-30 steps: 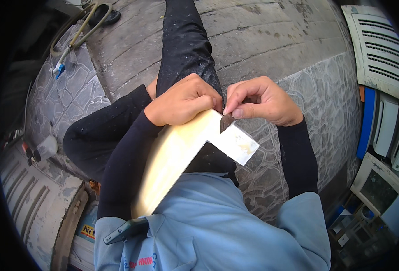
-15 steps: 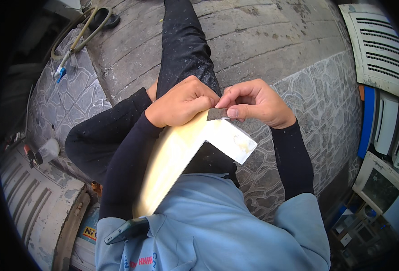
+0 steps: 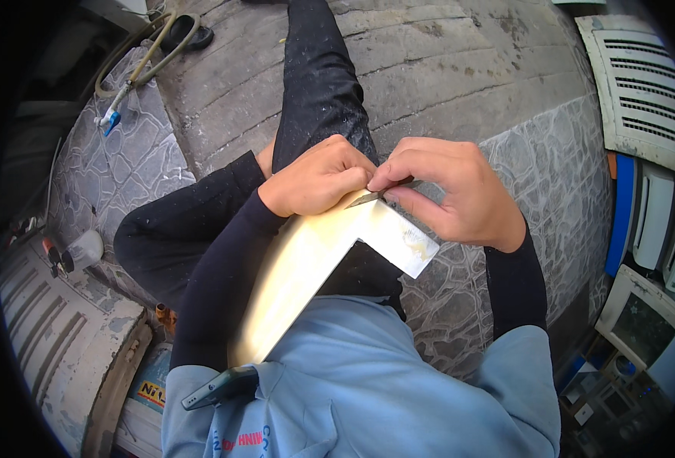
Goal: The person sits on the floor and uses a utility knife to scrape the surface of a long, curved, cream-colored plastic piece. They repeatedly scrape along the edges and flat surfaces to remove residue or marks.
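Pinching a small dark blade between thumb and fingers, right hand; blade narrow as seen from above, set at the upper corner of the panel, part of it covered by the fingertips. Left hand: curled over the panel's upper edge, knuckles up, thumb toward the blade, the two hands nearly meeting there. Panel: one, cream to white, L-shaped, slanting across the lap from the shirt up to the hands, its short arm pointing right; the left sleeve covers some of its left side (how far the panel runs beneath cannot be told). Phone: one, dark, at the shirt front, beside the panel's lower end. Ground, left: hose, looped, with blue valve; clear bottle, lying near the left knee; slotted cover, paint flaking, with a box partly hidden between it and the shirt. Ground, right: vented cover, off-white; blue board, upright beside white casings; below these, a framed pane. All stand well apart from the hands.
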Tool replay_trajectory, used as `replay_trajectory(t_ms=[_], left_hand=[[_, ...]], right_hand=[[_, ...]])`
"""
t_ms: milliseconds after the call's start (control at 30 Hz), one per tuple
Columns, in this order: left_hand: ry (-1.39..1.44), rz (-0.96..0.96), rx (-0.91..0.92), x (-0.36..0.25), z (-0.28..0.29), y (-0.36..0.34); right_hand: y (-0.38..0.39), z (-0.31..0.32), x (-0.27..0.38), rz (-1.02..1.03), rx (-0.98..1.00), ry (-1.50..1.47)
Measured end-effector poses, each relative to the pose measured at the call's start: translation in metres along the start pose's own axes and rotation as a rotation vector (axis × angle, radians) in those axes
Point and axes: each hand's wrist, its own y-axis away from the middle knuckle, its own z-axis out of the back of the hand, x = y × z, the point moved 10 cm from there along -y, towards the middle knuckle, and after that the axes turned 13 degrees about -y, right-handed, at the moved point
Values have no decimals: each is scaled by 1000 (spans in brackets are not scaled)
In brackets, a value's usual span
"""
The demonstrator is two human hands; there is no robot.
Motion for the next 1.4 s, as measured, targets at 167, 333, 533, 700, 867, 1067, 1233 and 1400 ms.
replay_trajectory(t_ms=[167,333,533,700,867,1067,1233,1400], left_hand=[[37,-51,-32,-16,-1,-5],[25,-56,-9,-11,2,-3],[24,-79,-6,-7,-4,-4],[12,-70,6,-15,-5,-4],[-56,-68,-25,-24,-1,-4],[15,-72,-34,-14,0,0],[-38,-82,20,-20,-14,-1],[-94,-88,-9,-21,-7,-4]], right_hand=[[10,-1,11,100,56,126],[26,5,25,112,37,157],[75,23,16,-10,-12,30],[68,39,6,-87,-88,-2],[20,12,10,45,-62,21],[41,14,3,-24,-100,33],[68,17,-7,-132,-68,-60],[32,14,-17,-94,-119,-133]])
